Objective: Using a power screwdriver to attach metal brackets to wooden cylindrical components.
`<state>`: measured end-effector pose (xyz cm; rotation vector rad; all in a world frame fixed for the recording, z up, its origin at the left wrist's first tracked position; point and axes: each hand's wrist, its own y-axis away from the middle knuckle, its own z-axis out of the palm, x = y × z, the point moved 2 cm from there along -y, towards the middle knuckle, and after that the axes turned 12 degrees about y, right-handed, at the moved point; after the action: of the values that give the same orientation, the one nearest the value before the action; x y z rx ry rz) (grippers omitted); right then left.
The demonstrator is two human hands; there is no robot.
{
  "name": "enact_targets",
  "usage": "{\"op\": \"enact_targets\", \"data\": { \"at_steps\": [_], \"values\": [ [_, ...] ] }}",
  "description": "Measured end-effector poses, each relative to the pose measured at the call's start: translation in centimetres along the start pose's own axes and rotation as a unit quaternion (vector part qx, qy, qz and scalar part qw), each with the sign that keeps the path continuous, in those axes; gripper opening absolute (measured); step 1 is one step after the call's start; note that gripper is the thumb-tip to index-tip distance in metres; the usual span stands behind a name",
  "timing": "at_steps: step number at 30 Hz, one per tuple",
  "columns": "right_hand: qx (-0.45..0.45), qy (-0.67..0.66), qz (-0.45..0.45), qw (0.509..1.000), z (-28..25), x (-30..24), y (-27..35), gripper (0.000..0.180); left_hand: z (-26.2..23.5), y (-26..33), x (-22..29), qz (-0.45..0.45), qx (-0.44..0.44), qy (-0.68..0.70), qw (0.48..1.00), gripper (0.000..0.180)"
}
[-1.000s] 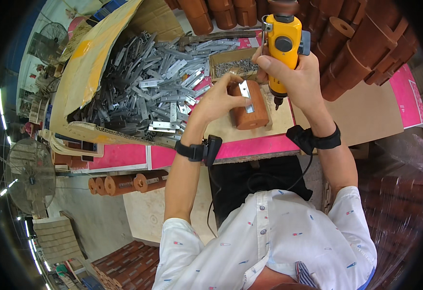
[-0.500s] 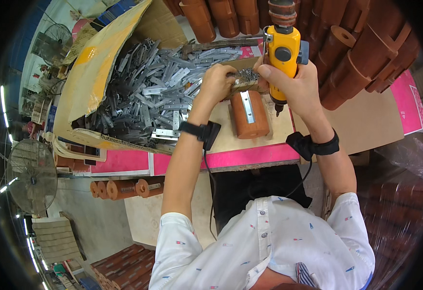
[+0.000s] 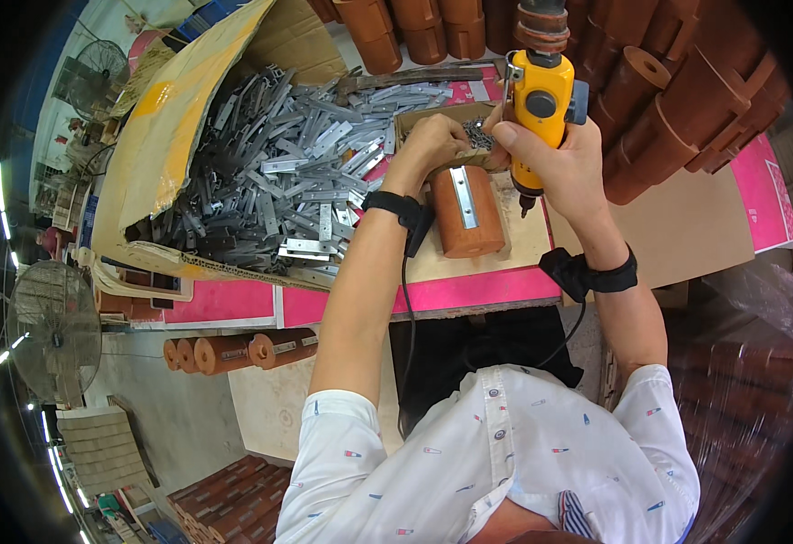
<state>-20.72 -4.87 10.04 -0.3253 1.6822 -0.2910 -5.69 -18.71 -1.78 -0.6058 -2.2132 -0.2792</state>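
My right hand (image 3: 570, 168) is wrapped round a yellow power screwdriver (image 3: 538, 86), whose bit points down over the table. With curled fingers, my left hand (image 3: 434, 143) reaches into a small cardboard box (image 3: 458, 112) of small screws (image 3: 480, 137). Its fingertips are partly hidden, and what they pinch cannot be made out. Just in front of the box lies a reddish-brown cylinder (image 3: 480, 241) with a silver metal strip (image 3: 463, 198) along its top. The screwdriver's tip is to the right of the cylinder, apart from it.
A big open cardboard box (image 3: 165, 136) at left spills metal strips (image 3: 278, 186) onto the pink-edged table (image 3: 496, 292). Reddish-brown cylinders (image 3: 641, 77) are stacked at the back right. More cylinders (image 3: 224, 354) lie below the table's left side. A fan (image 3: 54, 331) stands at far left.
My left hand has shifted right and deeper over the screws, and its fingers are more curled. The right hand with the screwdriver has moved slightly right. The cylinder stays in place.
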Motion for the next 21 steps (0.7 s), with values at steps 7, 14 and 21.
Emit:
{"op": "enact_targets", "data": {
  "at_steps": [7, 14, 21],
  "values": [
    [0.013, -0.001, -0.002, 1.000, 0.1, -0.4, 0.1, 0.025, -0.7, 1.4, 0.7, 0.080, 0.119, -0.004, 0.990, 0.021],
    [0.032, 0.027, -0.042, 0.998, -0.1, -0.7, -0.4, 0.025, -2.2, 3.4, 0.8, 0.114, 0.230, 0.067, 0.964, 0.023],
    [0.019, 0.053, -0.042, 0.998, 0.4, -1.2, -1.5, 0.029, -3.3, 10.9, 5.1, 0.076, 0.208, 0.091, 0.971, 0.021]
  ]
}}
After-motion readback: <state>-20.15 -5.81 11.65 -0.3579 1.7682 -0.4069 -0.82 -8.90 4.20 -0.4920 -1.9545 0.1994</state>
